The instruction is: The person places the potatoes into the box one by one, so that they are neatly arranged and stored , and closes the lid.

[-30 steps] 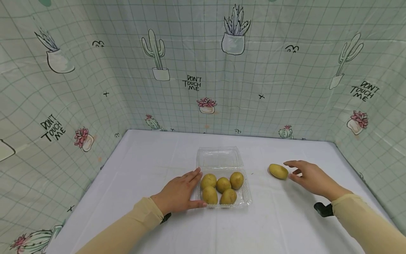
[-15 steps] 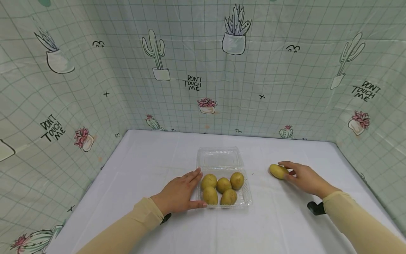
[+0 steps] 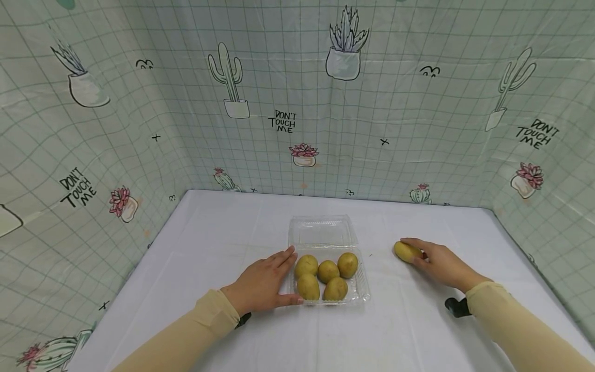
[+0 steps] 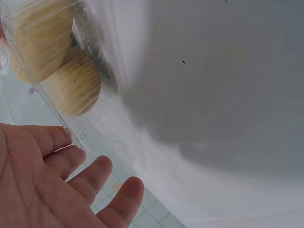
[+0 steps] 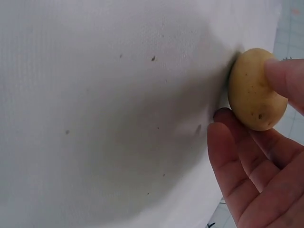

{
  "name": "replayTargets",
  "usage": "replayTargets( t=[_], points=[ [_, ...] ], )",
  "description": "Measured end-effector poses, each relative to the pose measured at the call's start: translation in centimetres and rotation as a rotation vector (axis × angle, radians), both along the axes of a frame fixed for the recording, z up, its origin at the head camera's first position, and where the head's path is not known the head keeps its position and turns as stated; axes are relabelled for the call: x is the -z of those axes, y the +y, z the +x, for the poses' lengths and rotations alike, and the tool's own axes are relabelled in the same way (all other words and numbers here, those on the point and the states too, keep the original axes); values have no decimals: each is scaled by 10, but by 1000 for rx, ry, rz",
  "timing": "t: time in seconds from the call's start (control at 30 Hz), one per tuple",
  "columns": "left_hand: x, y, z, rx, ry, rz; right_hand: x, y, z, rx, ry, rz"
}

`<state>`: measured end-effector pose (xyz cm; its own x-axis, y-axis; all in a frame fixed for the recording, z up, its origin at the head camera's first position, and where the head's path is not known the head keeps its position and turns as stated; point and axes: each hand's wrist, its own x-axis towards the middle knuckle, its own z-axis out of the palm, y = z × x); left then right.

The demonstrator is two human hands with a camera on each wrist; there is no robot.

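Observation:
My right hand [image 3: 441, 264] has its thumb on one side of a yellow potato [image 3: 406, 252] and its fingers along the other, on the right part of the table. In the right wrist view the thumb presses that potato [image 5: 256, 90] from above, the fingertips at its far side. My left hand [image 3: 262, 281] lies with straight fingers along the left rim of a clear plastic clamshell box [image 3: 358, 295]. Several potatoes [image 3: 307, 266] sit in the box's base, and its lid [image 3: 323, 231] is folded back. Through the plastic, the left wrist view shows potatoes [image 4: 76, 83] close by my fingertips.
A white cloth covers the table [image 3: 223, 227]. Behind and to both sides hangs a curtain [image 3: 353, 113] with a grid and printed cacti. Small dark specks [image 5: 153, 58] dot the cloth near my right hand.
My right hand has moved left from beside the lone potato, and its thumb and fingers have come around it. The left hand and the box have stayed in place.

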<state>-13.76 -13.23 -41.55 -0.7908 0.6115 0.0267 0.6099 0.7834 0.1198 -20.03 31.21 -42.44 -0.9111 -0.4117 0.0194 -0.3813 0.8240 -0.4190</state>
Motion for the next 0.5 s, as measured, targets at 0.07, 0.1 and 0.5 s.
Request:
replayTargets(
  t=[0.07, 0.1, 0.5],
  points=[
    [0, 0, 0, -2, -3, 2, 1, -2, 0, 5, -10, -1],
    [0, 0, 0, -3, -3, 3, 1, -2, 1, 4, -15, -3],
    [-3, 0, 2, 4, 2, -4, 4, -9, 2, -6, -5, -16]
  ],
)
